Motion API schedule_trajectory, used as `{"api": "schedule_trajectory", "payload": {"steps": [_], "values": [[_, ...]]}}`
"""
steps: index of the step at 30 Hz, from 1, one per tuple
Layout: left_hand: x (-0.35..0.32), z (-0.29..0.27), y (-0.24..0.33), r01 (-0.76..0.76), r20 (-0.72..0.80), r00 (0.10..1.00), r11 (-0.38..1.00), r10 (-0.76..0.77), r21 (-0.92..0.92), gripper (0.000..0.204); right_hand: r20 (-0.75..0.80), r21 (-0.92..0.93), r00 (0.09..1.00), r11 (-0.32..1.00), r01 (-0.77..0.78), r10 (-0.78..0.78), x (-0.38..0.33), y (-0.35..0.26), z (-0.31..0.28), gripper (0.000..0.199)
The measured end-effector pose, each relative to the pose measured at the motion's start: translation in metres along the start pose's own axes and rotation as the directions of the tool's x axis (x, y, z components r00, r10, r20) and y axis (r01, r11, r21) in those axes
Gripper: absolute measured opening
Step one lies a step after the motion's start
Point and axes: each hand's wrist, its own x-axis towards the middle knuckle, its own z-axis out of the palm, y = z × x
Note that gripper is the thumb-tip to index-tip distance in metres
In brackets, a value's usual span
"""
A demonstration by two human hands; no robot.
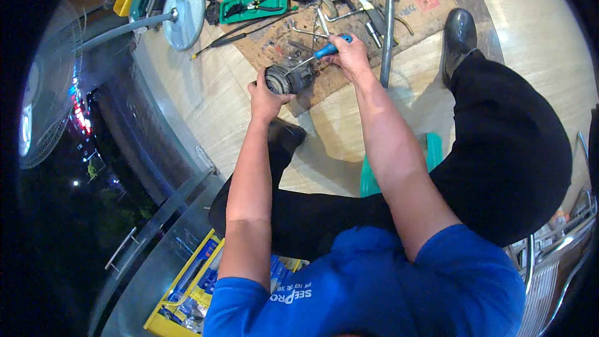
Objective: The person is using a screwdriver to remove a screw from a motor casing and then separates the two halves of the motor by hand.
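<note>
My left hand (268,97) grips the near left side of a round metal machine part (280,81) with a ringed, pulley-like end. The part is tilted up, and its grey body rests over the edge of a cardboard sheet (321,95). In my right hand (350,61) is a screwdriver (332,45), held by its blue handle. Its thin shaft points down-left to the ringed end; whether the tip touches is too small to tell. Beyond my right hand lie a hammer (388,34) and several bent metal wrenches.
Green trays (234,16) with pliers lie at the back. A round pale-blue fan base (181,32) stands at the far left, by a glass wall. My shoes flank the work. A green stool (369,178) is beneath me, and a yellow toolbox (163,319) sits at the lower left.
</note>
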Motion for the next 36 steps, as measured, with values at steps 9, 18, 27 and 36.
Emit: {"api": "schedule_trajectory", "payload": {"steps": [9, 18, 27, 36], "values": [[-0.002, -0.010, -0.027, -0.086, 0.018, 0.996, 0.996, 0.086, 0.019, 0.117, 0.135, -0.040, 0.989, 0.997, 0.066, -0.060, -0.026, -0.006, 0.012, 0.025], [0.000, 0.003, -0.035, -0.012, -0.072, 0.997, 0.997, 0.007, -0.070, 0.113, 0.204, 0.197, 0.979, 0.980, -0.038, -0.003, -0.028, 0.014, 0.010, 0.022], [0.001, -0.002, -0.020, 0.009, -0.057, 0.998, 0.998, -0.005, 0.063, 0.114, 0.159, 0.233, 0.985, 0.972, 0.035, -0.074, -0.035, 0.005, 0.019, 0.022], [0.002, -0.003, -0.007, -0.107, -0.039, 0.993, 0.991, 0.110, 0.080, 0.109, 0.180, -0.003, 0.962, 0.978, 0.207, -0.203, -0.026, -0.060, 0.006, 0.021]]}}
